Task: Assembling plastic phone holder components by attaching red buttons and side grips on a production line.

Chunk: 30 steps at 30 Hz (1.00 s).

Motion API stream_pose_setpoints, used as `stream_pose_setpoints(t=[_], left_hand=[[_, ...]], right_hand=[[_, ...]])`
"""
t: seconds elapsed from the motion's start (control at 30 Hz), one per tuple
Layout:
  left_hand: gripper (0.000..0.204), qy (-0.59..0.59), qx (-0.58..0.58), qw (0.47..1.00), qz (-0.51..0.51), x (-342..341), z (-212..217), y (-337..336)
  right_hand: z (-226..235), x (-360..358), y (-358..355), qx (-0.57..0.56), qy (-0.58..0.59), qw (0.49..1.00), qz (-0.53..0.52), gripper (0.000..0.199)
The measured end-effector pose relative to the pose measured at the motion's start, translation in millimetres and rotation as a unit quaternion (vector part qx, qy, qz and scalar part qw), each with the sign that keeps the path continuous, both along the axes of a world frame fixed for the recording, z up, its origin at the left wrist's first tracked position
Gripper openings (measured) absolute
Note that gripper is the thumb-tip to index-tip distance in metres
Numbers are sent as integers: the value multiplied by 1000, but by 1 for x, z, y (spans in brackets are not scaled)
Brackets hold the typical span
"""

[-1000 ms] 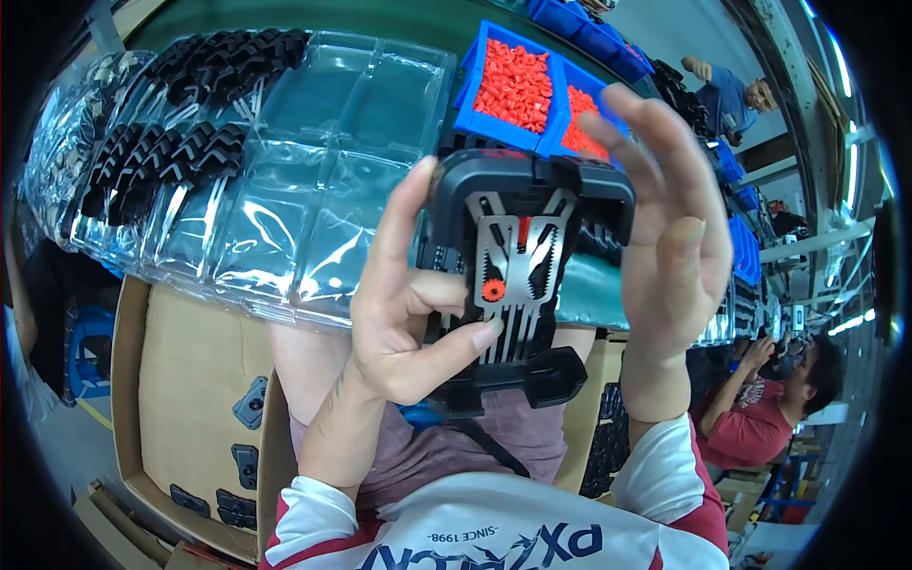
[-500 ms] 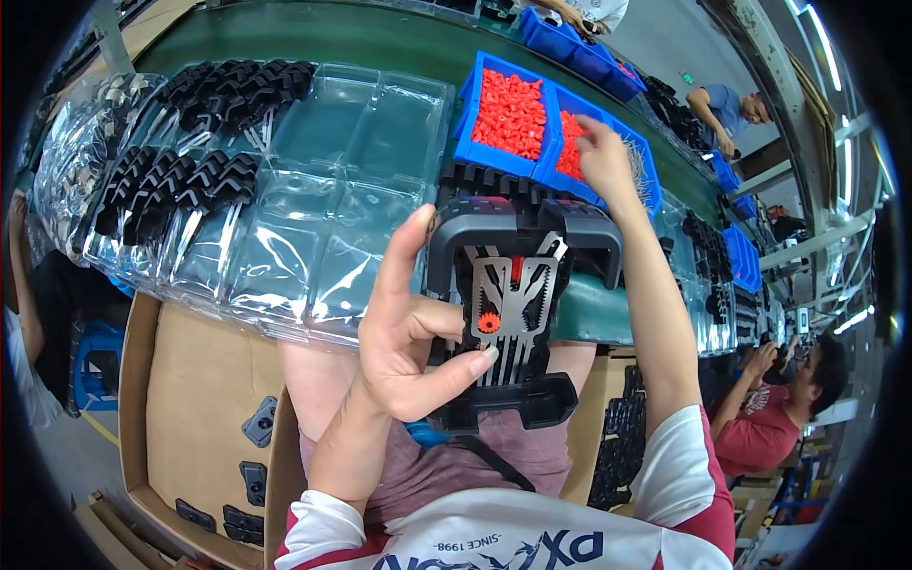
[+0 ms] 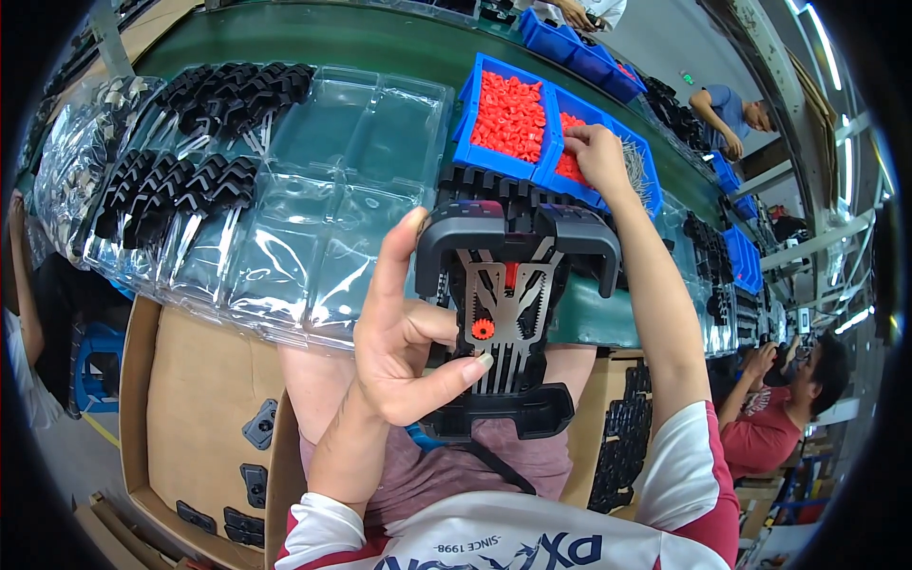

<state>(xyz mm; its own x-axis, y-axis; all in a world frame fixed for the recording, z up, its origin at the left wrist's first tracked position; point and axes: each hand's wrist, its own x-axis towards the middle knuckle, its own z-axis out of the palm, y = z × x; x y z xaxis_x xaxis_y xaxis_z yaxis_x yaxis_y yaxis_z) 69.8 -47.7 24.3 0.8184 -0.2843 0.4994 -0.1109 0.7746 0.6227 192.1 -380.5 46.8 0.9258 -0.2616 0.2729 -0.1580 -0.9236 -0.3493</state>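
Observation:
My left hand (image 3: 404, 366) grips a black clamp-shaped holder (image 3: 503, 413), probably a phone holder, by its left side. Its thumb presses near the lower metal strips, and the index finger reaches up beside the top jaw. The holder's open back shows a silver metal plate (image 3: 511, 304), toothed racks and one small red gear (image 3: 483, 329) at the plate's left. My right hand (image 3: 600, 160) is over a blue bin (image 3: 591, 195), its fingers drawn together at the red plastic pieces (image 3: 564, 167). Whatever lies between those fingertips is hidden.
Thin metal pins (image 3: 635, 163) fill the bin's right part; another blue bin (image 3: 465, 123) holds red pieces. Clear plastic trays (image 3: 313, 214) with black brackets (image 3: 176, 185) lie left. Cardboard boxes (image 3: 204, 380) flank my legs. Co-workers (image 3: 774, 418) sit at the right and far side.
My right hand has lowered to the red pieces in the blue bin, with its fingers drawn in. The holder in my left hand has shifted slightly left.

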Motion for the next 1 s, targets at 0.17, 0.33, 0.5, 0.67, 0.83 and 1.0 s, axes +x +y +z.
stream_pose_setpoints(t=[0.17,0.33,0.5,0.67,0.83,1.0], left_hand=[[102,16,-23,1000,11,-1,6,0],[102,107,-28,993,-41,4,14,5],[103,110,12,994,-24,7,13,4],[102,136,33,990,-15,2,20,3],[101,107,42,993,-28,1,15,3],[100,118,37,992,-24,-1,18,2]], right_hand=[[31,-26,39,159,-179,970,-40,21],[54,-99,101,338,-278,896,79,21],[51,-154,150,397,-222,871,185,30],[52,-150,156,227,-221,889,330,30],[54,-144,164,138,-215,897,361,27],[56,-143,164,115,-192,901,371,27]])
